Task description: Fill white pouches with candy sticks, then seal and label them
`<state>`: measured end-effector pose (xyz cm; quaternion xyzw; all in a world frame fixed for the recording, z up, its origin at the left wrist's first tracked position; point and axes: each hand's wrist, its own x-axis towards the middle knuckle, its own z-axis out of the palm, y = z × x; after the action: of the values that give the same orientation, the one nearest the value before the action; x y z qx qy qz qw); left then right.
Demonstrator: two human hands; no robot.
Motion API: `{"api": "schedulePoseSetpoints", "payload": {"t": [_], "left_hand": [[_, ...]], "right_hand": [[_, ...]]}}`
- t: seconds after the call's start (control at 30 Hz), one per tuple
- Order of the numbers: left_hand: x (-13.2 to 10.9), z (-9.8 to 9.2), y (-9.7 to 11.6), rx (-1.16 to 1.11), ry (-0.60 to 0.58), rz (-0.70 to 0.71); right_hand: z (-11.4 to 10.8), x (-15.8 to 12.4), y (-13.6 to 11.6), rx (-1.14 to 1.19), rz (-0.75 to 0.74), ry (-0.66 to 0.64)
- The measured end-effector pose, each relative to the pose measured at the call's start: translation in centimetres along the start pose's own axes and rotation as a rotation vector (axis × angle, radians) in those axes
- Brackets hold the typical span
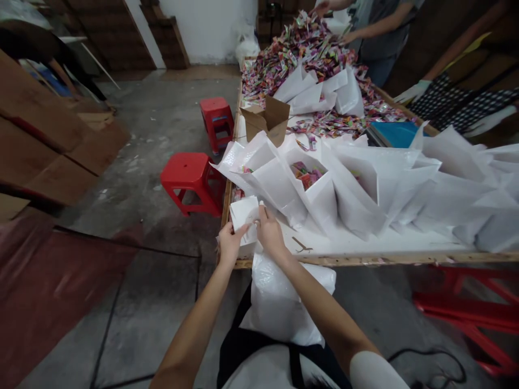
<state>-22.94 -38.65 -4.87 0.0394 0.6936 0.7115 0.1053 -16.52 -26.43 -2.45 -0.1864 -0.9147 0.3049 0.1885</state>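
Note:
At the table's left front corner, my left hand (230, 243) pinches a small stack of white paper slips (243, 212), thumb on top. The fingers of my right hand (270, 229) are curled closed at the right edge of the same stack. A stuffed white bubble-lined bag (279, 302) rests on my lap, beneath my forearms. Just beyond my hands stands a row of open white mailer bags; one mailer (314, 189) shows colourful small packets (306, 175) inside. A thin brown scrap (301, 246) lies on the white tabletop (340, 249), right of my hands.
A big heap of colourful packets (284, 59) covers the table's far end, near an open cardboard box (265, 120) and a blue flat item (395, 134). Co-workers stand at the far right side. Red stools (186, 173) and stacked cartons (36, 129) are on the left.

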Motion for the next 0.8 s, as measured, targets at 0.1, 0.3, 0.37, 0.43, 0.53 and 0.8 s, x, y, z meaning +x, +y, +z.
{"api": "schedulePoseSetpoints", "payload": {"t": [0.1,0.3,0.37,0.43,0.53,0.8], "left_hand": [[-0.4,-0.1,0.2,-0.010,0.024,0.015],[-1.2,-0.5,0.6,-0.083,0.014,-0.003],[-1.3,-0.5,0.6,-0.079,0.019,0.001],[-1.3,-0.5,0.4,-0.065,0.022,0.013],[-1.3,-0.5,-0.2,-0.055,0.017,0.028],[-0.4,-0.8,-1.3,-0.067,-0.023,0.008]], "right_hand": [[0.4,-0.1,0.1,0.040,0.002,0.011],[0.1,-0.3,0.3,0.095,-0.019,0.087],[0.1,-0.5,0.4,0.100,-0.034,0.082],[0.2,-0.8,0.3,0.093,-0.044,0.061],[0.4,-1.2,0.0,0.068,-0.052,0.027],[-0.5,-0.2,0.0,0.167,-0.028,0.180]]}}
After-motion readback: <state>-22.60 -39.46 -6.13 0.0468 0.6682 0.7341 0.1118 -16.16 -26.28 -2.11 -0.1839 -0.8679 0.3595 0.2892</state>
